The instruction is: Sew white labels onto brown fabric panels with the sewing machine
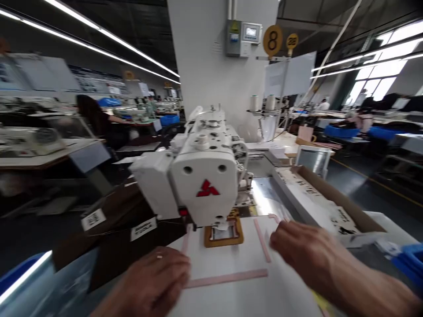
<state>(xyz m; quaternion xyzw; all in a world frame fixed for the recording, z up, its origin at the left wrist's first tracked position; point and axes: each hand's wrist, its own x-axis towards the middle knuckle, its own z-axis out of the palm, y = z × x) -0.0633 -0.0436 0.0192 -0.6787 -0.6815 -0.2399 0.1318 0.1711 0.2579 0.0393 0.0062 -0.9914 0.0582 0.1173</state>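
Note:
A white industrial sewing machine (pixel 205 176) with a red three-part logo stands straight ahead. Below its head, an orange-brown rectangular clamp frame (pixel 224 245) rests on a white work surface (pixel 231 259) marked with pink strips (pixel 228 278). My left hand (pixel 158 279) is at the surface's left side, fingers bent and close together, a ring on one finger. At the right side my right hand (pixel 299 244) has its fingers curled down near a pink strip's corner. What either hand holds, if anything, is hidden. Both hands are slightly blurred.
Dark brown fabric pieces (pixel 128 237) with white labels lie left of the machine. On the right, an open cardboard box (pixel 337 198) holds pale labelled pieces. Thread cones (pixel 254 103) stand behind, by a grey pillar (pixel 211 57). Other people sit at machines farther off.

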